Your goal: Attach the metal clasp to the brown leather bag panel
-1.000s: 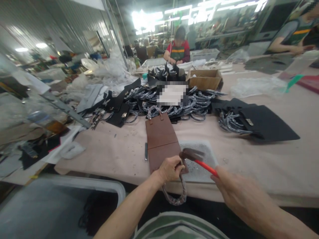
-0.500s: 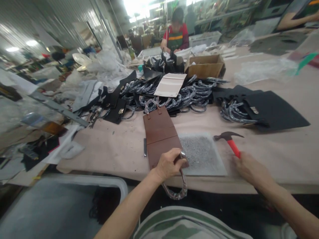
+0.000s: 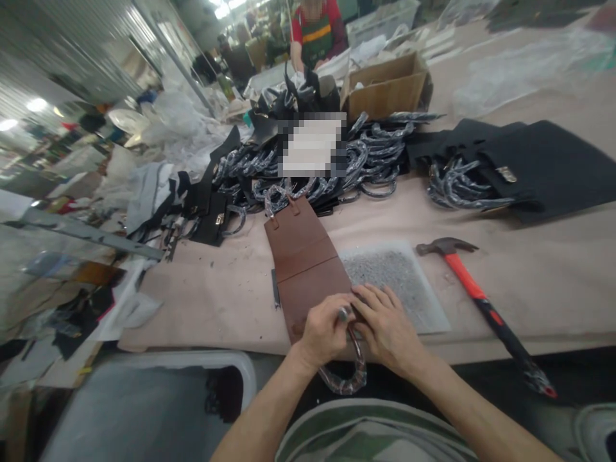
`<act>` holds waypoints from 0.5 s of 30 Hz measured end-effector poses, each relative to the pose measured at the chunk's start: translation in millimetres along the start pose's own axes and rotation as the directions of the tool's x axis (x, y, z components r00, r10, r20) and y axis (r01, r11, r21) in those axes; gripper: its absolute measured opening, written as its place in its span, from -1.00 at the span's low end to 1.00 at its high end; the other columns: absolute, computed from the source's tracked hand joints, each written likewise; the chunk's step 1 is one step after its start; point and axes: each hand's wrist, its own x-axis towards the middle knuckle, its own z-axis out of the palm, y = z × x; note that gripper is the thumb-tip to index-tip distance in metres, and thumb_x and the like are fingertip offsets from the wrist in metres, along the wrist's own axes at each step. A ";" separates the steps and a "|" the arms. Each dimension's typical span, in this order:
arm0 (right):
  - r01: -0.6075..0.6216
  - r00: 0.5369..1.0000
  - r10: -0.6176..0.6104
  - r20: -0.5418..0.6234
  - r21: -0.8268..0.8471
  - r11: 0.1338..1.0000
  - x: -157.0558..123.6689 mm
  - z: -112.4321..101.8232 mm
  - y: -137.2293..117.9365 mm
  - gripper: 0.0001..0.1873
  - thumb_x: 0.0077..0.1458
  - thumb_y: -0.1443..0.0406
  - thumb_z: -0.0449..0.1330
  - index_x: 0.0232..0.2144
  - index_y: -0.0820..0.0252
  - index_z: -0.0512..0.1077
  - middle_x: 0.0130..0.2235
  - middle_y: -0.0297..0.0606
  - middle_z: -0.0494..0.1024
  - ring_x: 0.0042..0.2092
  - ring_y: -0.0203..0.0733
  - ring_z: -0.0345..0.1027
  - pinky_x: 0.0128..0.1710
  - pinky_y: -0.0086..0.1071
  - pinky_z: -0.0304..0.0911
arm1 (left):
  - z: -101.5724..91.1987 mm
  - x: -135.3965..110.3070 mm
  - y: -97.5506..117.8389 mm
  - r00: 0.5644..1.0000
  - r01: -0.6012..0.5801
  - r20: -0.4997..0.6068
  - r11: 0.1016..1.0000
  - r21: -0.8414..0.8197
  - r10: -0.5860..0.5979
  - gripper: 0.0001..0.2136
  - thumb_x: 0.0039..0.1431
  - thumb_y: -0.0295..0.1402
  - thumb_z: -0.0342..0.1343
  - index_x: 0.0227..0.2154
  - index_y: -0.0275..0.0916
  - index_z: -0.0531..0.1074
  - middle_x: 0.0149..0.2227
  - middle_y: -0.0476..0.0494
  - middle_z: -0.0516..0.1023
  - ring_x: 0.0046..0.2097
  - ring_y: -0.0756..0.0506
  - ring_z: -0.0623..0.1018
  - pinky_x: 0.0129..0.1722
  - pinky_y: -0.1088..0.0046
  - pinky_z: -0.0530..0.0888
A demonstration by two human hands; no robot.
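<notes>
a film-wrapped, curved handle [image 3: 345, 386] loops out at six o'clock. the left hand [image 3: 323, 330] has its fingers clamped on a round metal tool [image 3: 343, 314]; the right hand [image 3: 389, 328] touches the corner of the smooth brown panel [image 3: 310, 256], its grip hidden. the panel lies toward eleven on the desk [image 3: 206, 308], a speckled slab [image 3: 389, 276] at one, a claw hammer [image 3: 464, 276] at two, and crinkly-wrapped black handles [image 3: 356, 160] at twelve.
</notes>
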 end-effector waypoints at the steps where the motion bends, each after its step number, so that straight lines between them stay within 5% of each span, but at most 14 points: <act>1: -0.007 1.000 0.007 0.002 0.004 1.000 0.0 -0.7 1.3 -0.50 0.22 0.33 0.11 0.21 0.21 0.35 0.28 -0.12 0.32 0.30 0.12 0.09 0.32 0.12 -0.08 | -3.4 3.1 0.1 0.983 0.098 -0.148 0.990 -0.102 -0.113 -0.87 0.27 -0.31 0.07 -0.23 -0.21 0.48 -0.18 -0.23 0.63 -0.10 -0.16 0.64 -0.02 0.24 0.59; 4: -0.013 1.000 0.013 0.003 0.009 1.000 0.0 -2.4 1.9 -0.47 0.19 0.32 0.13 0.21 0.19 0.35 0.29 -0.15 0.31 0.30 0.12 0.08 0.32 0.12 -0.09 | -25.7 14.8 -4.2 0.779 0.202 -0.464 0.870 -0.449 -0.421 -0.82 0.25 -0.22 0.12 -0.21 -0.22 0.44 -0.21 -0.17 0.62 -0.20 -0.11 0.65 -0.16 0.30 0.61; 6: -0.015 1.000 0.015 -0.005 0.008 1.000 -0.4 -2.9 1.1 -0.47 0.18 0.33 0.14 0.21 0.20 0.36 0.29 -0.14 0.32 0.30 0.12 0.08 0.32 0.12 -0.10 | -51.0 17.9 -12.7 0.748 0.229 -0.479 0.855 -0.465 -0.460 -0.77 0.14 -0.23 0.25 -0.23 -0.26 0.45 -0.22 -0.16 0.62 -0.20 -0.10 0.65 -0.16 0.37 0.58; 8: -0.012 1.000 0.012 -0.014 0.009 1.000 -0.8 -2.5 1.5 -0.48 0.18 0.32 0.14 0.20 0.21 0.36 0.28 -0.12 0.33 0.30 0.13 0.09 0.32 0.12 -0.10 | -83.3 12.3 -25.3 0.740 0.323 -0.490 0.882 -0.343 -0.461 -0.72 0.08 -0.21 0.29 -0.23 -0.29 0.48 -0.27 -0.16 0.62 -0.22 -0.09 0.63 -0.19 0.42 0.56; 11: 0.002 1.000 -0.002 -0.017 0.031 1.000 1.5 1.3 4.5 -0.49 0.19 0.32 0.14 0.19 0.22 0.37 0.27 -0.10 0.33 0.29 0.13 0.08 0.32 0.13 -0.11 | -138.1 -9.9 -44.6 0.654 0.535 -0.578 0.838 -0.104 -0.489 -0.73 0.06 -0.18 0.26 -0.30 -0.31 0.50 -0.38 -0.11 0.58 -0.32 -0.09 0.59 -0.29 0.41 0.54; 13: -0.005 1.000 0.005 -0.007 0.056 0.998 4.2 3.5 3.8 -0.49 0.19 0.33 0.14 0.20 0.22 0.37 0.28 -0.09 0.33 0.30 0.14 0.06 0.32 0.13 -0.13 | -165.1 -23.9 -53.0 0.615 0.715 -0.595 0.684 0.145 -0.517 -0.81 0.06 -0.26 0.24 -0.44 -0.31 0.49 -0.48 -0.10 0.53 -0.36 -0.12 0.56 -0.32 0.40 0.50; 15: -0.037 0.999 0.036 0.013 0.077 0.996 4.1 -0.6 -3.0 -0.47 0.17 0.34 0.15 0.20 0.21 0.35 0.28 -0.09 0.32 0.31 0.14 0.05 0.34 0.14 -0.16 | -165.5 -24.3 -60.0 0.613 0.774 -0.597 0.544 0.324 -0.518 -0.83 0.08 -0.32 0.26 -0.49 -0.33 0.48 -0.47 -0.13 0.51 -0.31 -0.15 0.56 -0.29 0.36 0.49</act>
